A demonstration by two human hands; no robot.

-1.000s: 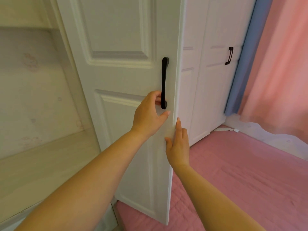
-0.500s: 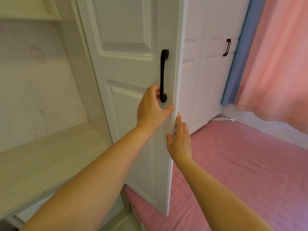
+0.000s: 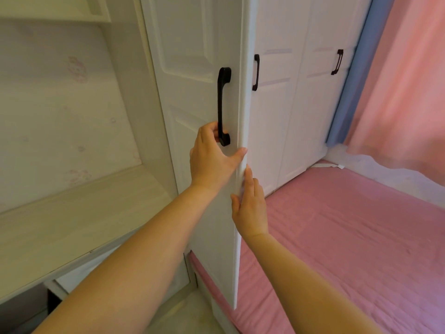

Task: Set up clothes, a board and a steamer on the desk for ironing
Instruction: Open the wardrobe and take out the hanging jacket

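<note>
A white wardrobe door (image 3: 192, 44) stands partly open in front of me. My left hand (image 3: 212, 160) is curled around the lower end of its black handle (image 3: 222, 102), thumb against the door's free edge. My right hand (image 3: 250, 208) holds that same edge just below, fingers stretched along it. A pale wooden desk (image 3: 72, 213) runs along the left, set in an alcove. No clothes, board or steamer are in view, and the wardrobe's inside is hidden behind the door.
Further white wardrobe doors (image 3: 289, 128) with black handles (image 3: 337, 61) stand behind the open one. A pink bedspread (image 3: 349, 237) fills the lower right. Pink curtains (image 3: 409, 80) and a blue strip (image 3: 346, 92) hang at the far right.
The door has swung a little leftward with both hands staying on it. The handle of the neighbouring door has come into view behind its edge.
</note>
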